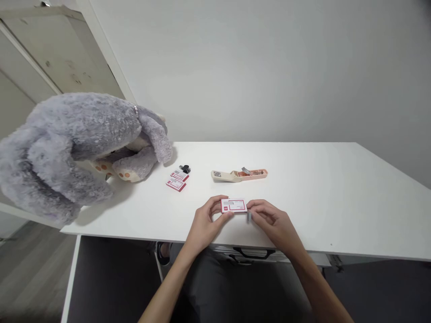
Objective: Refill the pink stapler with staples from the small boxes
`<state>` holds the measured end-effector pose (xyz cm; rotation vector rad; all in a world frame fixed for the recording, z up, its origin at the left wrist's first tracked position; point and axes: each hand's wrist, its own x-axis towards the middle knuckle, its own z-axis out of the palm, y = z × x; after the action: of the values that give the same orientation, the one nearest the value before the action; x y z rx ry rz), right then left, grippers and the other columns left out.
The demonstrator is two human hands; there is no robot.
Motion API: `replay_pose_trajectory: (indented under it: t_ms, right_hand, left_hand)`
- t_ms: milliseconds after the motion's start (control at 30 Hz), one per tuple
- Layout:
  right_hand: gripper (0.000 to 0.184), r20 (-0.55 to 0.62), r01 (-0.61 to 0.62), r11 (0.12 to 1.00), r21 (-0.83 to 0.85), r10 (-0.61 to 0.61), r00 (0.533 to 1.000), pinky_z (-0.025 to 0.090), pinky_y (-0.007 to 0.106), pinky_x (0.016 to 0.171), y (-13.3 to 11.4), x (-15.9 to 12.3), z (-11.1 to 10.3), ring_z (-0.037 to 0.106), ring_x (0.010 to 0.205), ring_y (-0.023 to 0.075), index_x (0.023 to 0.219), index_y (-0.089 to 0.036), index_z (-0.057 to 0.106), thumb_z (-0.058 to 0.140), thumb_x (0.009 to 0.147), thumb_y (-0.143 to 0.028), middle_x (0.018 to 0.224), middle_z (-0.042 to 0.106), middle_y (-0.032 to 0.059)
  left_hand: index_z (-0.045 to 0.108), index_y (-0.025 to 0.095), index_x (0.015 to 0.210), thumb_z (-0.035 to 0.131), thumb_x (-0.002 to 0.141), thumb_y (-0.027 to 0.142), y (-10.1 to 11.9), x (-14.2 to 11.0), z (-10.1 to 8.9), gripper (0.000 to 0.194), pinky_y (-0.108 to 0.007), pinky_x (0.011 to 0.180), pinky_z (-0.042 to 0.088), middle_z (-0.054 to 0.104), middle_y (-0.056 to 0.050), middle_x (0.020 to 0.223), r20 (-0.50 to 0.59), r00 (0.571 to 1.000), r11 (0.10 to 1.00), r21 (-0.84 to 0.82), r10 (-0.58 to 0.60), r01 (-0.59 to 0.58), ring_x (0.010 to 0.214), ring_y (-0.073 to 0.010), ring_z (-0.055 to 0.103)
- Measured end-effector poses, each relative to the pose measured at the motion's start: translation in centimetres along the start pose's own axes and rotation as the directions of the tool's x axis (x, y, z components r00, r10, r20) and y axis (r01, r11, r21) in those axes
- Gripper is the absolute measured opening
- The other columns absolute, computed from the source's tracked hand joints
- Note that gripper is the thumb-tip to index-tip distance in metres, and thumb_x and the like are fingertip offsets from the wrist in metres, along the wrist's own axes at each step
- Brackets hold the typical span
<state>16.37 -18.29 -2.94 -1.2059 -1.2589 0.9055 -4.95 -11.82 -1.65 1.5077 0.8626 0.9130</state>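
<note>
My left hand [209, 220] grips a small white and red staple box [233, 205] by its left end, thumb in front and fingers behind. At the box's right end my right hand [272, 220] pinches a short grey strip of staples [249, 216] between thumb and fingers. Both hands are just above the front part of the white table. Beyond them lies a stapler [239, 175], spread wide, with a cream half on the left and a pink half on the right. A metal piece sticks up from its middle.
Two more white and red boxes [175, 184] lie to the left, with a small black object [185, 168], perhaps a clip, behind them. A large grey plush toy [90, 130] fills the table's left end. A wall [252, 72] borders the white table [319, 193] at the back.
</note>
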Motion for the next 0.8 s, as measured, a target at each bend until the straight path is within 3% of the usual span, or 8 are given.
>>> replay_pose_trajectory:
  t_ms: [100, 200, 300, 400, 567, 667, 733, 800]
  right_hand:
    - [0.026, -0.010, -0.006, 0.999, -0.045, 0.005, 1.000, 0.058, 0.038, 0.100, 0.2, 0.0, 0.0, 0.070, 0.111, 0.0267, 0.084, -0.024, 0.078, 0.072, 0.095, -0.047, 0.112, 0.075, 0.0105]
    - [0.026, -0.003, -0.009, 0.998, -0.069, 0.009, 1.000, 0.058, 0.038, 0.098, 0.4, 0.0, 0.0, 0.070, 0.112, 0.0272, 0.085, -0.024, 0.077, 0.070, 0.096, -0.046, 0.112, 0.076, 0.0105]
    - [0.026, 0.006, -0.001, 0.998, -0.067, 0.002, 1.000, 0.058, 0.038, 0.096, 0.6, 0.0, 0.1, 0.070, 0.112, 0.0277, 0.086, -0.023, 0.077, 0.069, 0.096, -0.046, 0.112, 0.076, 0.0109]
    - [0.027, 0.014, 0.005, 0.997, -0.080, -0.004, 1.000, 0.058, 0.039, 0.095, 0.7, -0.1, 0.2, 0.070, 0.112, 0.0280, 0.085, -0.023, 0.076, 0.069, 0.097, -0.046, 0.112, 0.076, 0.0111]
    - [0.026, 0.037, -0.003, 0.996, -0.089, 0.006, 0.999, 0.058, 0.038, 0.093, 0.5, -0.2, 0.2, 0.071, 0.104, 0.0260, 0.084, -0.023, 0.076, 0.069, 0.096, -0.044, 0.106, 0.077, 0.0095]
    - [0.026, 0.038, -0.011, 0.997, -0.077, 0.014, 0.999, 0.059, 0.037, 0.091, 0.4, -0.2, 0.3, 0.071, 0.102, 0.0256, 0.084, -0.023, 0.076, 0.069, 0.096, -0.045, 0.104, 0.077, 0.0091]
    - [0.026, 0.034, -0.017, 0.997, -0.076, 0.020, 0.999, 0.060, 0.037, 0.091, 0.4, -0.2, 0.3, 0.071, 0.102, 0.0256, 0.084, -0.023, 0.076, 0.069, 0.095, -0.045, 0.104, 0.077, 0.0092]
    - [0.026, 0.030, -0.025, 0.997, -0.078, 0.027, 0.999, 0.060, 0.037, 0.090, 0.3, -0.1, 0.3, 0.071, 0.101, 0.0256, 0.083, -0.023, 0.076, 0.069, 0.094, -0.045, 0.104, 0.077, 0.0093]
  left_hand:
    - [0.068, 0.021, 0.126, 0.081, 0.088, 0.037, 0.0, 0.0, -0.2, 0.043, -0.042, 0.108, 0.057, 0.078, -0.010, 0.125, -0.072, 0.997, 0.997, 0.077, 0.030, -0.025, 0.118, -0.0266, 0.075]
    - [0.072, 0.023, 0.123, 0.082, 0.089, 0.041, 0.0, -0.3, -1.9, 0.040, -0.043, 0.108, 0.056, 0.077, -0.009, 0.126, -0.158, 0.979, 0.962, 0.260, 0.126, -0.082, 0.117, -0.0259, 0.073]
    - [0.075, 0.026, 0.121, 0.081, 0.089, 0.047, -0.1, -1.0, -5.5, 0.039, -0.048, 0.112, 0.053, 0.072, -0.008, 0.130, -0.214, 0.932, 0.839, 0.525, 0.292, -0.143, 0.124, -0.0282, 0.066]
    - [0.076, 0.031, 0.125, 0.079, 0.091, 0.051, -0.4, -2.0, -10.0, 0.039, -0.055, 0.115, 0.048, 0.066, -0.008, 0.136, -0.238, 0.898, 0.685, 0.723, 0.370, -0.090, 0.131, -0.0306, 0.058]
    - [0.076, 0.035, 0.127, 0.081, 0.089, 0.049, -1.0, -2.6, -15.6, 0.041, -0.061, 0.116, 0.046, 0.062, -0.009, 0.140, -0.184, 0.902, 0.491, 0.870, 0.390, -0.035, 0.133, -0.0348, 0.051]
    - [0.070, 0.031, 0.137, 0.081, 0.088, 0.045, -0.6, -2.3, -15.9, 0.052, -0.063, 0.117, 0.043, 0.059, -0.012, 0.142, -0.211, 0.887, 0.455, 0.891, 0.409, 0.002, 0.134, -0.0365, 0.050]
    - [0.064, 0.027, 0.143, 0.080, 0.089, 0.043, 0.1, -2.2, -14.4, 0.059, -0.060, 0.117, 0.044, 0.058, -0.014, 0.143, -0.241, 0.855, 0.479, 0.878, 0.460, -0.010, 0.135, -0.0360, 0.051]
    - [0.066, 0.025, 0.135, 0.072, 0.096, 0.040, 1.0, -2.2, -11.7, 0.042, -0.053, 0.115, 0.046, 0.062, -0.012, 0.136, -0.210, 0.842, 0.530, 0.842, 0.497, -0.102, 0.131, -0.0316, 0.055]
